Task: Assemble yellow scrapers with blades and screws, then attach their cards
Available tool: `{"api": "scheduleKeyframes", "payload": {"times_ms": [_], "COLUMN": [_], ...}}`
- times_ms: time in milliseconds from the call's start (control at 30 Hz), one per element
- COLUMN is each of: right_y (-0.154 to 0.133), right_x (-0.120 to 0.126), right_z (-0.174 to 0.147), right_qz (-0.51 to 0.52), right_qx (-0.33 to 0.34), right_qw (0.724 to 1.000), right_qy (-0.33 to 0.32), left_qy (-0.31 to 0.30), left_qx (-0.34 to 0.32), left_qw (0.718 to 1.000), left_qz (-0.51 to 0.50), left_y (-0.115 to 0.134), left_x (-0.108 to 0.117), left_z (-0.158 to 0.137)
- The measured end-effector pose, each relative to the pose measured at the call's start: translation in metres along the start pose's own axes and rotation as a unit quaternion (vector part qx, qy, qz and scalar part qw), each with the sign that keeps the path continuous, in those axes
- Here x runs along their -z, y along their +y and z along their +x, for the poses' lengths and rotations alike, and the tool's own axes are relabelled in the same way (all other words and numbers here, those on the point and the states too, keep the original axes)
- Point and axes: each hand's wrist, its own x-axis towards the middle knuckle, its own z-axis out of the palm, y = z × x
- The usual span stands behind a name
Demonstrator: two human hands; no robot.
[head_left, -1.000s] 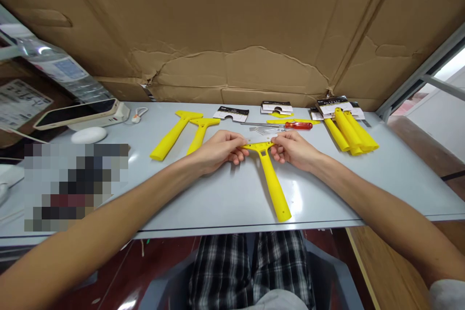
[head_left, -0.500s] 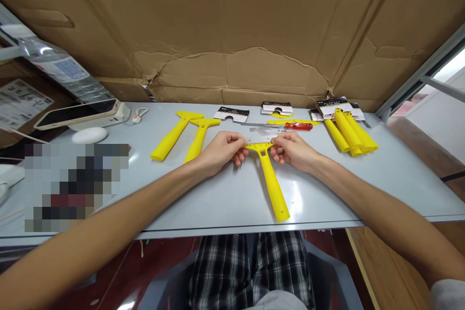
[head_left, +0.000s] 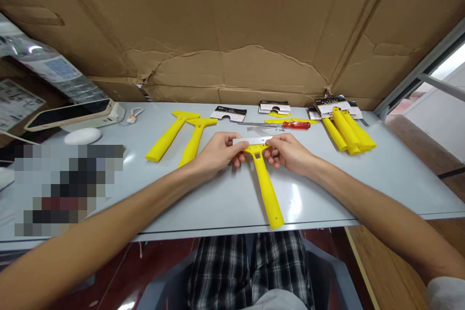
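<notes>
A yellow scraper handle [head_left: 268, 189] points toward me over the front of the desk, its wide head away from me. Across that head lies a flat metal blade [head_left: 257, 141]. My left hand [head_left: 222, 151] is closed, thumb on top, pinching the blade and the head at the left end. At the right end my right hand [head_left: 292, 152] pinches the same head and blade between thumb and fingers. Just beyond them lie loose metal blades [head_left: 259, 130] and a screwdriver [head_left: 296, 125] with a red handle. Fingers hide both ends of the head.
Two yellow scraper handles [head_left: 169, 136] lie to the left. Several more [head_left: 350, 131] are piled at the right with printed cards [head_left: 332, 105]. Another card [head_left: 228, 114] lies at the back, before a cardboard wall [head_left: 225, 19]. A phone [head_left: 69, 114], white mouse [head_left: 83, 136] and bottle [head_left: 54, 65] occupy the left.
The blade now shows more plainly across the scraper head, reaching further under my left thumb. My view has shifted slightly; both hands keep their pinch.
</notes>
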Motion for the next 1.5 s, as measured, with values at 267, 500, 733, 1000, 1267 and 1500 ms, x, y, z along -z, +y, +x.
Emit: {"api": "scheduleKeyframes", "payload": {"times_ms": [267, 500, 733, 1000, 1267, 1500], "right_y": [0.002, -0.002, 0.001, 0.002, 0.004, -0.003], "right_x": [-0.002, 0.003, 0.006, 0.007, 0.014, 0.013], "right_z": [0.001, 0.003, 0.006, 0.008, 0.014, 0.013], "right_qz": [0.030, 0.030, 0.023, 0.019, 0.032, 0.028], "right_qx": [0.003, 0.002, 0.016, 0.043, 0.033, 0.022], "right_qw": [0.999, 0.999, 0.999, 0.999, 0.998, 0.998], "right_qy": [0.025, 0.031, 0.036, 0.024, 0.043, 0.044], "left_qy": [0.001, 0.033, 0.046, 0.045, 0.097, 0.199], "left_qx": [0.032, 0.028, 0.024, 0.011, -0.047, -0.174], "left_qw": [0.998, 0.995, 0.996, 0.996, 0.992, 0.942], "left_qz": [-0.053, -0.089, -0.076, -0.075, 0.064, 0.208], "left_y": [-0.003, -0.003, -0.001, -0.003, 0.015, 0.026], "left_x": [0.002, 0.006, 0.002, -0.001, 0.021, 0.037], "left_z": [0.007, 0.012, 0.009, 0.006, 0.010, 0.011]}}
